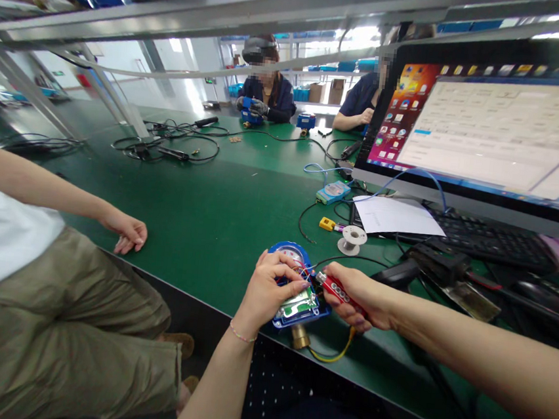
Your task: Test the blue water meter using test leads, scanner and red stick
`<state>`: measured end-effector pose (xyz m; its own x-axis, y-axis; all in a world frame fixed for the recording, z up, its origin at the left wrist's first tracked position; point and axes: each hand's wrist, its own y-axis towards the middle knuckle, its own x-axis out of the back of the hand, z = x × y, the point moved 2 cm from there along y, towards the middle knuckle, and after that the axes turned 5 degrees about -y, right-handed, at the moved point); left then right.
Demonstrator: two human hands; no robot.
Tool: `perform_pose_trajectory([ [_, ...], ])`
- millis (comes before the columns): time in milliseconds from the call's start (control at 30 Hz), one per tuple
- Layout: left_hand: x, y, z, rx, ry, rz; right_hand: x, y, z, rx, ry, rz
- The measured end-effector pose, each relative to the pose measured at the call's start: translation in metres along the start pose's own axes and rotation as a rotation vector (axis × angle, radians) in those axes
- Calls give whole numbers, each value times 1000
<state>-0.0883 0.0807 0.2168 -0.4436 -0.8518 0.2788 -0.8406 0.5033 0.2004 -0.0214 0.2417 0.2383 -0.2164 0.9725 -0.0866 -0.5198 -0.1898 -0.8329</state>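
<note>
A blue water meter (319, 313) with a brass fitting (299, 336) sits open at the table's near edge, a green circuit board (296, 305) and thin wires showing inside. My left hand (268, 284) lies over it, fingers bent onto the board and the meter body. In my right hand (354, 296) is a red tool (339, 290) with a row of round marks and a metal tip, held beside the wires. Its exact kind is unclear. A yellow wire (339, 358) loops below the right hand.
Beyond the meter lie a solder wire spool (352, 239), a yellow connector (327, 224) and a blue box (333, 192). A monitor (490, 124) and keyboard (494, 238) stand right. At left, another person's hand (129, 231) rests on the table (195, 208); two people work opposite.
</note>
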Motion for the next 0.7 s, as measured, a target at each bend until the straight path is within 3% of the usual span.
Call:
perform_pose_trajectory([
  [700,1,0,-2,-1,-26,-3,-4,-2,-1,3,-3,-23],
])
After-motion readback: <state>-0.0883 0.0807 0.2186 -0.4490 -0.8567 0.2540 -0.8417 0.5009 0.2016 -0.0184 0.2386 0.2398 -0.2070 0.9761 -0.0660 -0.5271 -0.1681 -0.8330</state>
